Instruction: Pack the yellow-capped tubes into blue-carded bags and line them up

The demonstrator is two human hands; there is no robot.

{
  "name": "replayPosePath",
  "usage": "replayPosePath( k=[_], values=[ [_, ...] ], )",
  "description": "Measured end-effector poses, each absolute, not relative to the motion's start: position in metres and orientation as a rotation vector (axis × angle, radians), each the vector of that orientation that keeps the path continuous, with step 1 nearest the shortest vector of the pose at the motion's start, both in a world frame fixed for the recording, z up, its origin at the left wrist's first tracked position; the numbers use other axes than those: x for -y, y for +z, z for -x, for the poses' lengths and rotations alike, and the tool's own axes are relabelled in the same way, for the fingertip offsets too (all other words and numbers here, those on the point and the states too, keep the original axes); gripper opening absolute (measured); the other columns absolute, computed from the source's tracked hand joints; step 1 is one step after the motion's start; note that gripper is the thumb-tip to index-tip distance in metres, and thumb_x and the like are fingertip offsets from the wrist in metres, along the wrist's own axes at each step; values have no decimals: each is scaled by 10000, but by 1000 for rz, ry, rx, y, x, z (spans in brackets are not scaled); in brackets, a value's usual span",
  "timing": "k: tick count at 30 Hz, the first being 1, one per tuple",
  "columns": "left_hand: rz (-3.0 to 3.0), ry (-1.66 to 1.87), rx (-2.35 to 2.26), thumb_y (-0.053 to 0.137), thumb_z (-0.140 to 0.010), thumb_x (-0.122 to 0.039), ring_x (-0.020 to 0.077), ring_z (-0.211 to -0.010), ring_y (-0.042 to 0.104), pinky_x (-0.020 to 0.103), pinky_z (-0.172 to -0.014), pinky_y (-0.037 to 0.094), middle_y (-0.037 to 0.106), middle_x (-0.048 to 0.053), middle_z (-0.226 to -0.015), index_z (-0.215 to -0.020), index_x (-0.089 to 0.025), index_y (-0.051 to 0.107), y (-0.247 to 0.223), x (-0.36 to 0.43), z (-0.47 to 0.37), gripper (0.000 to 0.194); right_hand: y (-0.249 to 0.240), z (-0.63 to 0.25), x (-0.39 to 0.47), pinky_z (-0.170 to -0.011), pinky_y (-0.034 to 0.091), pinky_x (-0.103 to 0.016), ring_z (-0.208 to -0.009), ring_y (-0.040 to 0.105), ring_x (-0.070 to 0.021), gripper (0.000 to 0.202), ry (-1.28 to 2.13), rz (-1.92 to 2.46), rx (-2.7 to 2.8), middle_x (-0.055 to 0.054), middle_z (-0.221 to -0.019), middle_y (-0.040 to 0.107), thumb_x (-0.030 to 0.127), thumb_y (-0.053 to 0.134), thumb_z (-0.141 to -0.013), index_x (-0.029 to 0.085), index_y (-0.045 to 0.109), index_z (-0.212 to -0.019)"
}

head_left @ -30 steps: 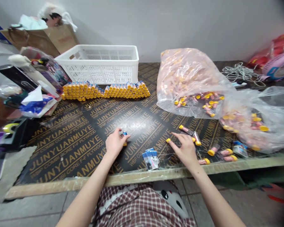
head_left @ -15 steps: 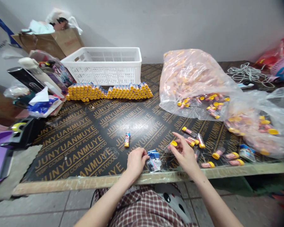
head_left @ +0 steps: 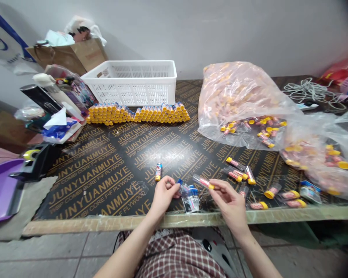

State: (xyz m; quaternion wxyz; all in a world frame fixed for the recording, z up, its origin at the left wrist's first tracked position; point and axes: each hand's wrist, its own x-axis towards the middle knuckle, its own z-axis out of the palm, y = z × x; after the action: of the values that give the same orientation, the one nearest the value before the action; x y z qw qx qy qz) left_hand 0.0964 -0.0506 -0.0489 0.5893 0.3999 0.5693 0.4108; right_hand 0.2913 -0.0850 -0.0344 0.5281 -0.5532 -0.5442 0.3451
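The right hand (head_left: 228, 200) pinches a clear tube (head_left: 202, 180) by its yellow cap; a light grip there should steady it. The left hand (head_left: 164, 191) has fingertips together on a blue-topped wrapper (head_left: 184, 186) (one edge is enough), beside more wrappers (head_left: 191, 202) on the desk (head_left: 174, 148). Fingers hide its near end; its print is too blurred to read.

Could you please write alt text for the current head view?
The left hand pinches a blue-and-clear plastic wrapper, the right hand a clear yellow-capped tube, above a black gold-lettered table. Behind are stacked yellow-ended tubes, a white plastic basket and a clear tube-filled bag.
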Motion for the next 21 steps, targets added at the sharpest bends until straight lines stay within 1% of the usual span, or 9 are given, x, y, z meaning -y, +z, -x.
replayPosePath(
  k=[2, 4, 6, 7, 10, 12, 16, 21],
  values=[
    [-662, 1023, -1220, 727, -594, -232, 122, -493, 574, 254, -551, 481, 596, -41, -540, -742, -196, 438, -44, 48, -92, 327, -29, -286, 88, -781, 524, -271, -933, 610, -174, 140, 837, 1276, 1274, -55, -1028, 627, 281, 622, -825, 231, 666, -948],
    [-529, 1082, -1173, 783, -488, -148, 103, -498, 581, 233, -558, 495, 642, -31, -591, -814, -186, 474, -38, 46, -88, 451, -26, -281, 91, -785, 529, -264, -958, 605, -177, 126, 835, 1243, 1279, -55, -1033, 625, 272, 620, -828, 234, 671, -937],
    [-458, 1112, -1147, 810, -437, -114, 92, -516, 590, 208, -556, 499, 665, -12, -633, -862, -160, 536, -34, 45, -86, 507, -27, -276, 94, -799, 532, -272, -962, 604, -177, 162, 830, 1232, 1290, -53, -1043, 622, 259, 618, -831, 243, 664, -985],
    [-432, 1119, -1138, 822, -439, -132, 89, -528, 594, 199, -556, 501, 669, -1, -645, -849, -142, 570, -33, 45, -86, 482, -28, -274, 95, -809, 535, -283, -960, 606, -177, 200, 827, 1232, 1292, -53, -1054, 618, 254, 616, -834, 250, 653, -1030],
    [-371, 1158, -1120, 841, -485, -254, 81, -560, 597, 190, -567, 508, 672, 22, -668, -726, -104, 636, -32, 44, -86, 350, -32, -271, 98, -830, 538, -331, -979, 602, -195, 282, 811, 1239, 1316, -65, -1101, 601, 248, 596, -850, 259, 618, -1131],
    [-344, 1190, -1124, 848, -485, -308, 80, -575, 595, 192, -573, 509, 677, 22, -679, -692, -103, 661, -32, 43, -86, 346, -34, -270, 100, -839, 529, -361, -1013, 584, -217, 261, 766, 1253, 1361, -77, -1110, 597, 242, 583, -860, 256, 631, -1115],
    [-343, 1227, -1165, 861, -454, -348, 76, -559, 575, 191, -552, 485, 672, 16, -656, -666, -107, 690, -34, 43, -85, 364, -34, -268, 103, -879, 499, -411, -1013, 574, -228, 255, 643, 1271, 1448, -80, -1103, 598, 206, 578, -862, 267, 642, -1102],
    [-349, 1271, -1219, 850, -463, -401, 73, -524, 558, 192, -531, 456, 641, 2, -608, -629, -106, 684, -33, 45, -84, 377, -33, -265, 103, -903, 477, -403, -1039, 571, -227, 312, 559, 1225, 1523, -64, -1107, 600, 157, 572, -858, 290, 625, -1135]
  ],
)
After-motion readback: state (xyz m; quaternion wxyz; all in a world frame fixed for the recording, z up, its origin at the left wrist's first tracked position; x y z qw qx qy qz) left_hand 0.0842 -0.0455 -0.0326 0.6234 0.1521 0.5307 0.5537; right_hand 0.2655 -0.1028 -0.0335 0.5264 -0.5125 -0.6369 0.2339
